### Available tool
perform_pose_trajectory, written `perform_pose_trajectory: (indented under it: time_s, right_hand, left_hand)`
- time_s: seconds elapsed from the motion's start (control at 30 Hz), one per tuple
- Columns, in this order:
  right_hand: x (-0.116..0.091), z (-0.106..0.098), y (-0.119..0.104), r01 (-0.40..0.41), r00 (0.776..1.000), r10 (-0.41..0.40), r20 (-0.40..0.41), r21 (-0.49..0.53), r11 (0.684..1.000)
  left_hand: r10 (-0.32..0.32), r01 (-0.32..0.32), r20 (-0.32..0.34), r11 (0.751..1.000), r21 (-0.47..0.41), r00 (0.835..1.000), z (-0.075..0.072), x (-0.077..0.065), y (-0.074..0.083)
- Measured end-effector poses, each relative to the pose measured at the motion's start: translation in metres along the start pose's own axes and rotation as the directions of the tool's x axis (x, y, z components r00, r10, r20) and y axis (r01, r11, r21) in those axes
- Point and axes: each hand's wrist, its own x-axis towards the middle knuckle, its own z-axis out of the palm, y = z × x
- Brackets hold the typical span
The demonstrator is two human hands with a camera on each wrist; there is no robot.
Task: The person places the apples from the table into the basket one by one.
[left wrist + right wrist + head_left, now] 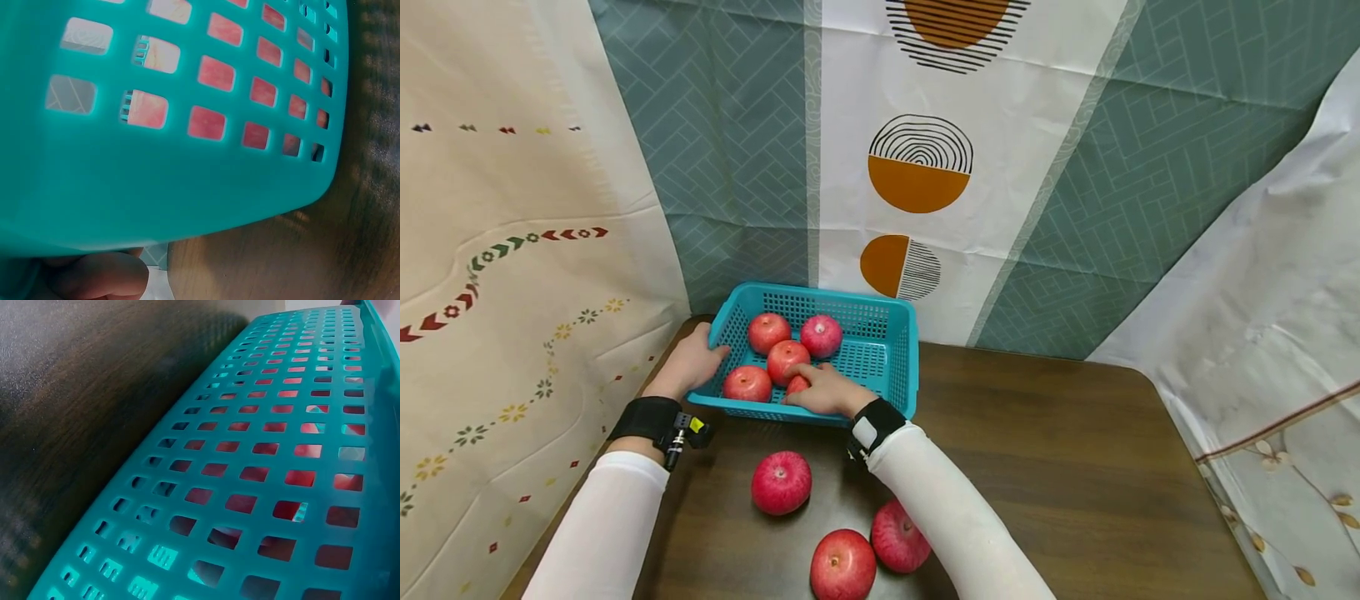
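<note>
A turquoise plastic basket [880, 304] stands against the patterned cloth at the back of the table. My left hand [691, 363] grips its left rim, thumb over the edge; in the left wrist view, curled fingers [106, 275] show under the rim. My right hand [829, 390] reaches inside over the front wall and holds a red apple [797, 384], mostly hidden by the hand. Around it in the basket lie more apples: one in the middle [786, 360], one at front left [747, 383], one at back left [769, 332] and a darker one [822, 336].
On the brown wooden table [1037, 450], a dark red apple [781, 483] lies in front of the basket. Nearer me are a lighter apple [842, 565] and another dark one [898, 537], partly behind my right sleeve. Cloths hang at the back and both sides.
</note>
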Motion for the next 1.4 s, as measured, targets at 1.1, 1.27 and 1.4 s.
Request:
perform_pose_trajectory:
  time_s: [1.1, 1.27, 1.4]
  right_hand:
    - [-0.002, -0.002, -0.002, 0.052, 0.997, -0.053, -0.046, -0.025, 0.998]
    - [-0.003, -0.003, -0.002, 0.058, 0.996, -0.061, -0.065, -0.038, 0.998]
    - [-0.003, -0.004, -0.001, 0.064, 0.995, -0.065, -0.074, -0.021, 0.998]
  left_hand:
    - [-0.007, 0.007, -0.001, 1.000, -0.006, 1.000, 0.000, 0.000, -0.003]
    - [-0.005, 0.005, -0.002, 1.000, -0.014, 1.000, 0.001, 0.001, -0.002]
    - [-0.009, 0.009, 0.002, 1.000, -0.019, 1.000, 0.000, 0.001, -0.002]
